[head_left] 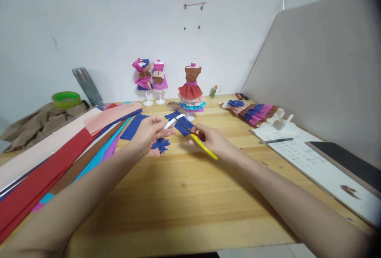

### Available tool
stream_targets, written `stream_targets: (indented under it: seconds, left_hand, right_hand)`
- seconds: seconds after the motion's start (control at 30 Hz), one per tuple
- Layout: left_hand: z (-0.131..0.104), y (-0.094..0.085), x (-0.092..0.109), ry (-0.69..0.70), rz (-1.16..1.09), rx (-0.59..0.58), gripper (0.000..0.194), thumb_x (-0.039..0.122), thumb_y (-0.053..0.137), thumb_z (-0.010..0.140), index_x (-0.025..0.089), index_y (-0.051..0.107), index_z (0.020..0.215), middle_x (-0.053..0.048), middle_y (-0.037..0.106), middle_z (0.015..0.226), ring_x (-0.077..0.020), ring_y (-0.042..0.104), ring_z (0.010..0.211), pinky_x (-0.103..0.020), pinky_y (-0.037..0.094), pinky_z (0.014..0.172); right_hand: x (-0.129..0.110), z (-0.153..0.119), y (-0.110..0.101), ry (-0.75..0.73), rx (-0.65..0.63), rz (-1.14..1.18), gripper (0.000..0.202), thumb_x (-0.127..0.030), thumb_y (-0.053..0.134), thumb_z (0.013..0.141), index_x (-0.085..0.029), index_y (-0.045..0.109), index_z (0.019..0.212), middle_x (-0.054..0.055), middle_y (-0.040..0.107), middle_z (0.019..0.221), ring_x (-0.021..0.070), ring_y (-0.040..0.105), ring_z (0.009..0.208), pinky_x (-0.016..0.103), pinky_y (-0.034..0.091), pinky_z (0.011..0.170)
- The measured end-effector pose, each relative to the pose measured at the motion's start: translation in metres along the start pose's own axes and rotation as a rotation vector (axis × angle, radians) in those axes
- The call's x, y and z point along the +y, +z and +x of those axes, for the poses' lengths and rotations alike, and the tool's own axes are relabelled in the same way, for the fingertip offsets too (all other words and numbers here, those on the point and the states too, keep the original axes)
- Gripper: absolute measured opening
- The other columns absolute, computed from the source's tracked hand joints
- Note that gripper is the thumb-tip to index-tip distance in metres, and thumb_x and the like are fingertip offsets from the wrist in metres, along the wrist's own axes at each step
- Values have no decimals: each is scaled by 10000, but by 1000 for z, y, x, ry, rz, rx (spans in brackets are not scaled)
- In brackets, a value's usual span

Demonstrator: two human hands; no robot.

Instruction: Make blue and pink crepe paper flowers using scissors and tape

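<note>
My left hand point(152, 131) is closed on a narrow white strip point(170, 123), pinched between thumb and fingers. In my right hand point(208, 139) is a pair of scissors point(205, 147) with yellow handles, its dark blades pointing up and left to the strip's far end. Whether the blades are parted is too small to tell. Under the hands lie a dark blue piece of paper point(183, 126) and another blue piece point(133, 126). A cut blue flower shape point(161, 144) rests with pink scraps point(154, 152) just below my left hand.
Long folded crepe paper sheets point(62, 170) in several colours cover the left side. Small dress forms in paper dresses point(191, 87) stand at the back. A paper dress point(257, 112) lies at right, near a white notebook point(285, 145), a pen point(276, 141) and a dark phone point(345, 164). Green tape point(66, 100) sits far left.
</note>
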State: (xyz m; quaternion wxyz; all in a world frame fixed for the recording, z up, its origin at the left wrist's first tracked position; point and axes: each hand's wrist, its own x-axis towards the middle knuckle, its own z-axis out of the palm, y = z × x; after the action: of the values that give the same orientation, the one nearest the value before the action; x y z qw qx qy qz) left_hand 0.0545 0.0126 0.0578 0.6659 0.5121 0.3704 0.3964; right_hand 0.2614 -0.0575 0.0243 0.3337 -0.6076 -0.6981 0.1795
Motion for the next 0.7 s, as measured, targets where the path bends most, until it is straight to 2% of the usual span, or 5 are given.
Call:
stream_targets:
  seconds: [0.13,0.27,0.37,0.5,0.7]
  left_hand:
    - [4,-1,-3,32,-3,43,225,141,713,809,152,514,704,-10,657,640,-181,749,744,-211,572,642]
    - [15,-6,-3,121,82,124,173,94,659,822,139,544,701,-27,685,671,-149,734,686,-218,571,688]
    - [22,-10,-4,166,166,141,179,81,642,810,142,539,677,-16,685,645,-141,718,636,-233,568,685]
    - [30,-16,-10,264,241,107,189,125,697,755,154,542,650,-11,690,646,-159,722,669,-242,570,684]
    - [43,-24,-25,328,445,132,170,169,654,753,176,539,628,-17,669,631,-194,723,660,-276,577,669]
  right_hand:
    - [3,0,-2,-41,-26,-269,158,-294,579,820,-175,588,923,2,582,689,127,455,578,248,295,577]
    - [1,-2,-9,-86,-89,-329,176,-215,544,814,-175,609,973,16,606,707,128,462,579,243,294,584]
    - [3,0,-17,-81,-133,-245,169,-301,606,795,-175,610,908,-11,553,674,121,432,576,242,282,576]
    - [10,3,-24,-79,-217,50,352,-487,667,752,-172,566,872,-64,419,633,99,359,566,227,271,546]
    - [14,1,-17,-62,-299,118,422,-529,689,738,-178,515,895,-69,399,662,100,351,586,239,275,546]
